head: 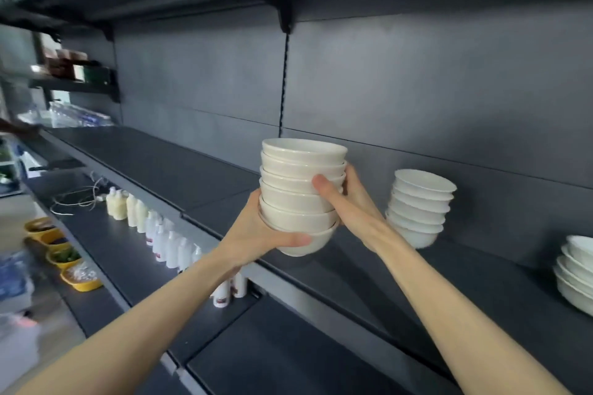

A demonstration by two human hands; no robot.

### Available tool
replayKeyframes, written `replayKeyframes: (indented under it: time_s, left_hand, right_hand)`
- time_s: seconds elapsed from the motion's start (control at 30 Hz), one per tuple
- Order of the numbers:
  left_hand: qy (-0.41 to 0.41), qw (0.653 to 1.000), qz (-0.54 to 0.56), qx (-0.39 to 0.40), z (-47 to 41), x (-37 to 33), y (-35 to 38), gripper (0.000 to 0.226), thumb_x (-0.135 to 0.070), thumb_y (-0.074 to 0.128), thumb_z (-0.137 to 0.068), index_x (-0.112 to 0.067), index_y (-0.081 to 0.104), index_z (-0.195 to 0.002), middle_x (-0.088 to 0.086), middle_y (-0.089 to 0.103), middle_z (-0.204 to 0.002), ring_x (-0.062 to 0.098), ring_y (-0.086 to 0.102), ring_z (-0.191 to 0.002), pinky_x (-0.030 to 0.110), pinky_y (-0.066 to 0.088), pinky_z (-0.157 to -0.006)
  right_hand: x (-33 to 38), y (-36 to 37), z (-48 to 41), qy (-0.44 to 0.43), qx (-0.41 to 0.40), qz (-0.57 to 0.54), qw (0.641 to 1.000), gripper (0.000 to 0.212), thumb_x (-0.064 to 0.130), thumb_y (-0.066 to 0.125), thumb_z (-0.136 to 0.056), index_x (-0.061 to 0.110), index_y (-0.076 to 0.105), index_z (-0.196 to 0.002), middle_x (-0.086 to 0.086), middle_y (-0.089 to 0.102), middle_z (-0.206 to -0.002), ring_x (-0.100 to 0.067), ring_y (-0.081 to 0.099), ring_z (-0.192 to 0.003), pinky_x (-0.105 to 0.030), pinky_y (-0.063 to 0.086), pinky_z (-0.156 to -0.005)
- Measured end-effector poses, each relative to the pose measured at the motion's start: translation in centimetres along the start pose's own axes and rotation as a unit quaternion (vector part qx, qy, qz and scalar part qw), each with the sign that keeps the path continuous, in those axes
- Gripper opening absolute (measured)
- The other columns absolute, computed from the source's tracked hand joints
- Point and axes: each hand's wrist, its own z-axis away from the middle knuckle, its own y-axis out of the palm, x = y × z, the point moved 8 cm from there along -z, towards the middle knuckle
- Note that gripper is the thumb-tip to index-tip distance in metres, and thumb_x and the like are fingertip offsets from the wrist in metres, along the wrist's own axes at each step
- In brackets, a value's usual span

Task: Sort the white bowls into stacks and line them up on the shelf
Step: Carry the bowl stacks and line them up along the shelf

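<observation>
Two white ceramic bowl stacks, narrow stack (420,207) and wide stack (577,272), sit toward the dark shelf's (160,163) right end; left hand (256,234) and right hand (349,199) grasp a third stack (298,189), unplaced.

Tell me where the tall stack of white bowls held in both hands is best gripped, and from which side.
Probably under the bottom bowl from the left, plus against the upper bowls from the right. The stack is tall and only nested, so a cupped base carries every bowl; the left hand does that, and the right hand steadies the side.
</observation>
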Motion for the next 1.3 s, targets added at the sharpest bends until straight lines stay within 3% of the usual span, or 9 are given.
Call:
replayKeyframes:
  time_s: [0.13, 0.2, 0.4, 0.6, 0.73, 0.87, 1.0, 1.17, 1.3]
  left_hand:
    - [-0.008, 0.999, -0.027, -0.033, 0.4, 2.6, -10.9, 0.072, -0.003, 0.088, -0.057, -0.021, 0.057, -0.12, -0.005, 0.072, -0.109, 0.01, 0.068, -0.101, 0.019, 0.053, -0.079]
    - [-0.011, 0.998, -0.041, -0.05, 0.4, 3.6, -16.5, 0.073, -0.005, 0.088, -0.055, -0.022, 0.057, -0.12, -0.005, 0.072, -0.11, 0.009, 0.067, -0.101, 0.019, 0.053, -0.079]
    - [-0.03, 0.993, -0.068, -0.097, -0.2, 7.3, -32.0, 0.099, -0.032, 0.095, -0.042, -0.019, 0.05, -0.13, 0.002, 0.067, -0.119, 0.019, 0.064, -0.11, 0.042, 0.054, -0.092]
    - [-0.017, 0.991, -0.077, -0.109, -3.0, 10.0, -42.5, 0.082, -0.023, 0.087, -0.047, -0.016, 0.057, -0.123, 0.0, 0.072, -0.111, 0.013, 0.068, -0.103, 0.021, 0.054, -0.08]
    - [-0.019, 0.989, -0.083, -0.123, -6.4, 13.5, -49.8, 0.079, -0.029, 0.087, -0.046, -0.021, 0.059, -0.12, -0.003, 0.072, -0.108, 0.012, 0.068, -0.1, 0.023, 0.054, -0.079]
    - [-0.015, 0.988, -0.084, -0.132, -10.6, 16.2, -57.0, 0.072, -0.023, 0.086, -0.048, -0.025, 0.061, -0.115, -0.004, 0.073, -0.107, 0.009, 0.068, -0.099, 0.017, 0.053, -0.077]
    - [-0.02, 0.987, -0.081, -0.137, -15.4, 18.7, -64.5, 0.063, -0.023, 0.085, -0.046, -0.033, 0.062, -0.104, -0.013, 0.073, -0.1, 0.002, 0.068, -0.093, 0.014, 0.052, -0.073]
    - [0.0, 0.989, -0.071, -0.126, -20.3, 22.1, -71.5, 0.064, 0.0, 0.084, -0.055, -0.034, 0.055, -0.101, -0.028, 0.071, -0.09, -0.009, 0.066, -0.085, 0.008, 0.049, -0.068]
    - [0.008, 0.993, -0.067, -0.093, -24.8, 26.4, -77.7, 0.066, -0.006, 0.088, -0.054, -0.029, 0.06, -0.11, -0.012, 0.073, -0.103, 0.004, 0.068, -0.097, 0.015, 0.052, -0.076]
  right_hand:
    - [-0.2, 10.2, -5.0, -0.002, 0.033, -0.019, 0.999, 0.079, 0.064, 0.063, -0.063, 0.036, 0.035, -0.132, 0.022, 0.056, -0.118, 0.003, 0.055, -0.107, -0.026, 0.047, -0.095]
    - [-0.1, 15.3, -7.6, -0.005, 0.044, -0.027, 0.999, 0.081, 0.067, 0.064, -0.062, 0.037, 0.035, -0.132, 0.021, 0.057, -0.119, 0.0, 0.055, -0.11, -0.032, 0.045, -0.099]
    - [0.5, 28.7, -15.2, -0.02, 0.072, -0.047, 0.996, 0.086, 0.065, 0.064, -0.064, 0.03, 0.035, -0.137, 0.017, 0.058, -0.122, 0.001, 0.056, -0.108, -0.03, 0.045, -0.096]
    - [-0.2, 38.4, -23.7, -0.026, 0.1, -0.059, 0.993, 0.086, 0.063, 0.064, -0.062, 0.032, 0.033, -0.136, 0.019, 0.058, -0.119, 0.005, 0.056, -0.104, -0.023, 0.048, -0.087]
    - [-1.4, 44.5, -30.4, -0.035, 0.117, -0.063, 0.991, 0.084, 0.062, 0.061, -0.062, 0.031, 0.032, -0.135, 0.023, 0.056, -0.113, 0.007, 0.056, -0.1, -0.017, 0.045, -0.079]
    - [-3.0, 50.1, -38.2, -0.04, 0.121, -0.067, 0.99, 0.085, 0.064, 0.066, -0.066, 0.028, 0.033, -0.136, 0.017, 0.058, -0.118, 0.0, 0.057, -0.106, -0.028, 0.047, -0.09]
    - [-3.8, 55.6, -46.2, -0.04, 0.119, -0.058, 0.99, 0.086, 0.068, 0.068, -0.068, 0.028, 0.034, -0.135, 0.017, 0.058, -0.117, 0.002, 0.057, -0.103, -0.024, 0.048, -0.084]
    - [-5.1, 60.4, -53.8, -0.049, 0.11, -0.047, 0.992, 0.083, 0.064, 0.064, -0.068, 0.029, 0.033, -0.137, 0.02, 0.057, -0.117, 0.004, 0.055, -0.104, -0.026, 0.048, -0.088]
    - [-7.6, 64.9, -60.1, -0.045, 0.081, -0.039, 0.995, 0.084, 0.062, 0.066, -0.069, 0.027, 0.032, -0.138, 0.021, 0.055, -0.117, 0.006, 0.054, -0.104, -0.024, 0.047, -0.089]
